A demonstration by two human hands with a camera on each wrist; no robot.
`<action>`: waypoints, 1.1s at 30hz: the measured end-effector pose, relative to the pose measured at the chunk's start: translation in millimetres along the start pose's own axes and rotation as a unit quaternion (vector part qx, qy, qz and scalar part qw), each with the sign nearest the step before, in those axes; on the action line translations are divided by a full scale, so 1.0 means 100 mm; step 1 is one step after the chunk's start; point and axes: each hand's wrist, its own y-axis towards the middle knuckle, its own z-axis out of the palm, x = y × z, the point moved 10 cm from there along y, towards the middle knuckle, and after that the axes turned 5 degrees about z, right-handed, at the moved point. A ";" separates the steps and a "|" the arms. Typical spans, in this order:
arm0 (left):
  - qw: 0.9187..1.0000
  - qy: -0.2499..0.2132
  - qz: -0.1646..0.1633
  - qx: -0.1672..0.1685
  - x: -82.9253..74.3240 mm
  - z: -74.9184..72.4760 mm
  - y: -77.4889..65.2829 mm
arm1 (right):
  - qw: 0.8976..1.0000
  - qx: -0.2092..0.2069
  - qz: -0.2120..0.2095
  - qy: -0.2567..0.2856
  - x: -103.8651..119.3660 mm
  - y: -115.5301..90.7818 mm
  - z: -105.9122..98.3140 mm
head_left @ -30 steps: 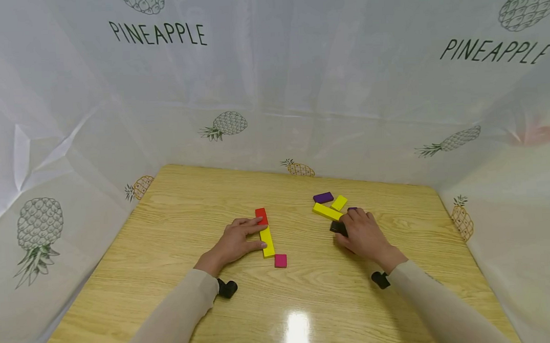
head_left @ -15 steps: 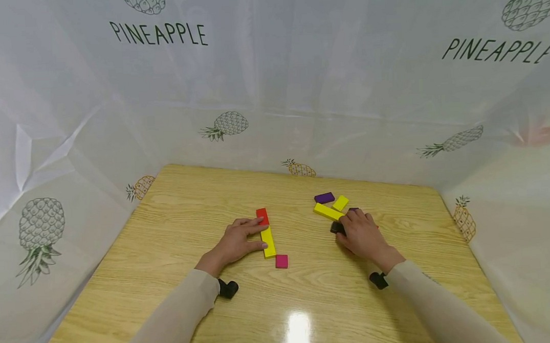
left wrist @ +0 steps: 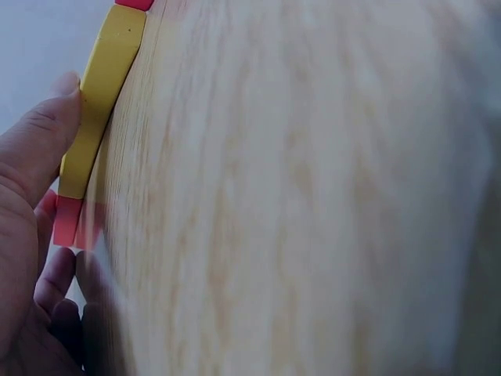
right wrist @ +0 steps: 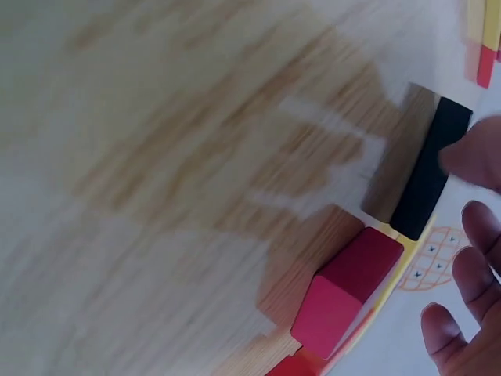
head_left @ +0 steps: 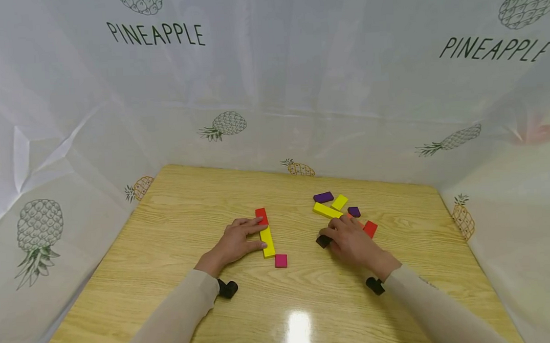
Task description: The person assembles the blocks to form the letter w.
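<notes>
My left hand point(head_left: 234, 242) lies beside a row made of a red block point(head_left: 260, 212) and a long yellow block point(head_left: 268, 247), its fingertips on the red one and its thumb on the yellow one. In the left wrist view the thumb touches the side of the yellow block point(left wrist: 102, 86). A small pink square block point(head_left: 281, 261) sits at the row's near end. My right hand point(head_left: 354, 245) pinches a black block point(head_left: 323, 241) at its left side. In the right wrist view the thumb is against the black block point(right wrist: 433, 168), and a crimson block point(right wrist: 344, 290) lies below it.
Behind the right hand lie a second long yellow block point(head_left: 326, 210), a short yellow block point(head_left: 339, 202), two purple blocks, one at the far left point(head_left: 324, 197), an orange block point(head_left: 354, 220) and a red block point(head_left: 370, 229). White pineapple-print sheeting point(head_left: 271, 90) surrounds the wooden table point(head_left: 202, 195).
My right hand has moved left and slightly nearer with the black block, uncovering the orange and red blocks and more of one purple block. The left hand stays put.
</notes>
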 end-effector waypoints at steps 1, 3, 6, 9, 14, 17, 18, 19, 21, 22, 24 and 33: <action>1.000 -0.001 -0.001 0.000 0.00 0.00 0.00 | 1.000 0.001 0.007 -0.001 0.00 0.00 0.00; 1.000 0.000 -0.003 0.002 0.01 0.00 0.00 | 1.000 0.001 0.031 -0.004 -0.03 -0.01 -0.01; 1.000 0.001 -0.004 0.003 0.02 0.01 0.00 | 0.997 0.000 0.073 -0.013 -0.11 -0.03 -0.01; 1.000 0.004 -0.004 0.003 0.03 0.01 0.00 | 0.994 0.003 0.112 -0.015 -0.18 -0.07 0.00; 1.000 0.002 -0.004 0.003 0.02 0.01 0.00 | 0.990 0.011 0.138 -0.028 -0.23 -0.11 0.07; 1.000 0.000 -0.004 0.002 0.02 0.01 0.00 | 0.989 0.011 0.141 -0.033 -0.24 -0.12 0.08; 1.000 -0.001 -0.004 0.002 0.01 0.01 0.00 | 0.989 0.012 0.143 -0.033 -0.24 -0.12 0.09; 1.000 -0.001 -0.004 0.002 0.01 0.01 0.00 | 0.989 0.012 0.145 -0.032 -0.24 -0.11 0.09; 1.000 0.000 -0.005 0.002 0.02 0.01 0.00 | 0.988 0.014 0.150 -0.032 -0.25 -0.11 0.09; 1.000 0.000 -0.004 0.002 0.02 0.02 0.00 | 0.988 0.016 0.153 -0.031 -0.25 -0.10 0.10; 1.000 0.000 -0.003 0.003 0.02 0.02 0.00 | 0.987 0.019 0.157 -0.028 -0.25 -0.10 0.11; 1.000 0.001 -0.004 0.004 0.03 0.01 0.00 | 0.991 0.000 0.134 -0.026 -0.14 0.00 0.08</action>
